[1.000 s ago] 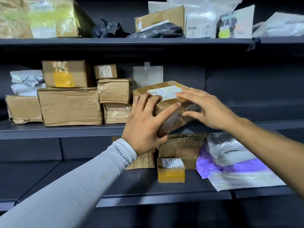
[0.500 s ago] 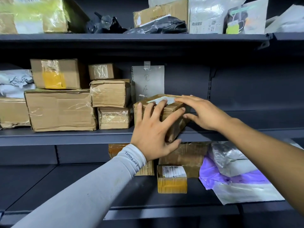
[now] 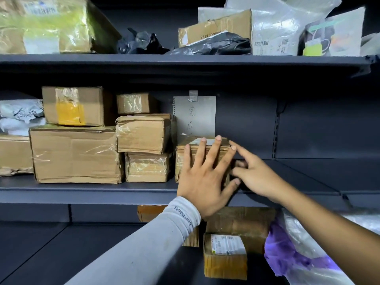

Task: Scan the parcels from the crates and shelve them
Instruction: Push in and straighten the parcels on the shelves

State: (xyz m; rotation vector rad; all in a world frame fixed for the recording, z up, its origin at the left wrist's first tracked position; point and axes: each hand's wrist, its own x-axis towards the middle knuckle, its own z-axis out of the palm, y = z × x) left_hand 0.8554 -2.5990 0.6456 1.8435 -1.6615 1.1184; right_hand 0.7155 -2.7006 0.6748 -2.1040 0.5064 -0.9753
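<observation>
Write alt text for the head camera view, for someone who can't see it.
Left hand presses flat against a brown parcel on the middle shelf, right hand touching its right side; taped boxes stand stacked to its left.

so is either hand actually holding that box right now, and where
Neither grips it. The left hand lies flat, fingers spread, on the box front; the right hand touches its right end.

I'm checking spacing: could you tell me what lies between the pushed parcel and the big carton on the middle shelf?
In the head view, two stacked small boxes.
</observation>
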